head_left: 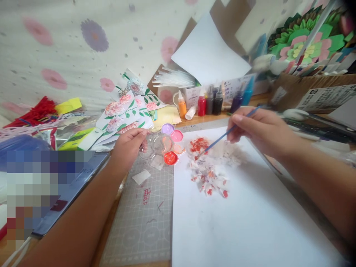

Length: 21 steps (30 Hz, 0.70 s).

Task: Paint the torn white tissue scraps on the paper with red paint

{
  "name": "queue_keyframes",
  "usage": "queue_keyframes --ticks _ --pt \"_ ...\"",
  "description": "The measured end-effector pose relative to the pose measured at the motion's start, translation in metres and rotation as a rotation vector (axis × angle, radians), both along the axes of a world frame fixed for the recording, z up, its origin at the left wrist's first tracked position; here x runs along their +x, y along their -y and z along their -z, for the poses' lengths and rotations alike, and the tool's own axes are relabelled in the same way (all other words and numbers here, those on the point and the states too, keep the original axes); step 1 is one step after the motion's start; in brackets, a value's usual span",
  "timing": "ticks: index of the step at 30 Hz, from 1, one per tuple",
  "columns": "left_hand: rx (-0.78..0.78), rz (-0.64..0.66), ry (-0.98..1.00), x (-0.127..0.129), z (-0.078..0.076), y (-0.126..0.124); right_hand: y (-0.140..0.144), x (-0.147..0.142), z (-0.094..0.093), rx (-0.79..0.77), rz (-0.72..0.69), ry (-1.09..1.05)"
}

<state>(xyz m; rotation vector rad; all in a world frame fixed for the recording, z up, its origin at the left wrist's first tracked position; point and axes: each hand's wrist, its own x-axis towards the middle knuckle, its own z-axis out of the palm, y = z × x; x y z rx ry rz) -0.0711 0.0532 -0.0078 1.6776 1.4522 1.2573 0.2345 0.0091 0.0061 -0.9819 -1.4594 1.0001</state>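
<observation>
My right hand [261, 128] grips a thin blue paintbrush [222, 136], its tip touching red-daubed crumpled tissue [210, 167] that lies on a large white sheet [244, 222]. My left hand [129, 146] holds the edge of a clear flower-shaped palette [164, 146] with red, pink, purple and orange paint in its wells. The palette rests on a grey cutting mat [144, 218] just left of the white sheet.
Several paint bottles [208, 104] stand behind the sheet. Painted flower cards [125, 111] are piled at the back left, with red yarn [39, 109] beyond. A small white scrap [141, 177] lies on the mat. A cardboard box [314, 91] with paper flowers stands at the right.
</observation>
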Motion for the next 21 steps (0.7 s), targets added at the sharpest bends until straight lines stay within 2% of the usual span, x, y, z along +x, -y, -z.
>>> queue_keyframes --ticks 6,8,11,16,18,21 --pt "0.001 0.001 0.016 -0.001 0.003 -0.002 -0.001 0.005 -0.012 0.139 0.224 -0.292" --pt "0.0 -0.006 0.015 -0.002 0.004 -0.002 -0.001 0.005 -0.014 0.154 0.239 -0.36" --pt "0.006 0.01 0.018 0.0 0.003 -0.001 0.002 0.001 -0.011 0.169 0.128 -0.369" --pt "0.041 0.059 0.011 0.007 -0.001 0.007 0.009 -0.007 0.002 0.113 -0.193 -0.143" --pt "0.032 0.069 0.006 0.009 -0.003 0.009 0.012 -0.009 0.003 0.122 -0.246 -0.032" --pt "0.002 0.068 0.01 0.012 -0.004 0.011 0.014 -0.012 0.001 0.175 -0.229 0.087"
